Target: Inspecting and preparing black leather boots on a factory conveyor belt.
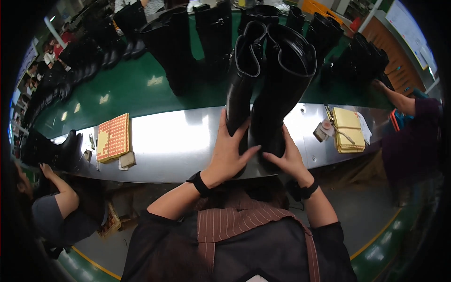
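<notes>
A pair of tall black boots stands upright side by side on the metal ledge in front of me, their open tops tilting away. Around the lower shaft of the left boot (238, 96) curls my left hand (226, 152), its thumb reaching across toward the right. My right hand (292, 160) grips the right boot (279, 96) low near the ankle from its outer side, thumb pointing inward. The hands hide much of the boots' feet. A dark band circles each of my wrists.
Beyond the metal ledge (164, 141) runs a green belt (117, 96) bearing several black boots (171, 42). Patterned cards (113, 137) lie left, a tied yellow stack (348, 130) right. A co-worker's arm (63, 188) touches a boot at far left; another's arm (399, 101) reaches in right.
</notes>
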The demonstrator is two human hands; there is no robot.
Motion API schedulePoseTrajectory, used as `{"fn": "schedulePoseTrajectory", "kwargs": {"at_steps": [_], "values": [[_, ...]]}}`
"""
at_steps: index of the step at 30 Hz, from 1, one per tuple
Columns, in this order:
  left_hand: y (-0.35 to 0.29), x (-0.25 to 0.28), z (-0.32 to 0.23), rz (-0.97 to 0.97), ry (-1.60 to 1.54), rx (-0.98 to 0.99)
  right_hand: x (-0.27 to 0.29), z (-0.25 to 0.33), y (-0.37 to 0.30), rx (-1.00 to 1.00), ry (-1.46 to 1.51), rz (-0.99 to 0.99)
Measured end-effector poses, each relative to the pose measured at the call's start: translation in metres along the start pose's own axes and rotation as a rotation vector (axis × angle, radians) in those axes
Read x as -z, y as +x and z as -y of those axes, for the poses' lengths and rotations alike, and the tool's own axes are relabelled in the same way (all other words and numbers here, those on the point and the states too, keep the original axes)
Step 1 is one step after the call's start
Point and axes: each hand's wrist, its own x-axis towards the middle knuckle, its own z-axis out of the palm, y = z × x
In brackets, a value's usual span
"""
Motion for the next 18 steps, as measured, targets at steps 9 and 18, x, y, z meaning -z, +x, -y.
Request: {"fn": "schedulePoseTrajectory", "kwargs": {"at_steps": [9, 18], "values": [[-0.021, 0.011, -0.008, -0.061, -0.122, 0.343, -0.059, 0.037, -0.022, 0.294, -0.159, 0.01], [-0.063, 0.065, 0.028, -0.426, -0.211, 0.337, -0.073, 0.067, 0.014, 0.512, -0.068, 0.298]]}}
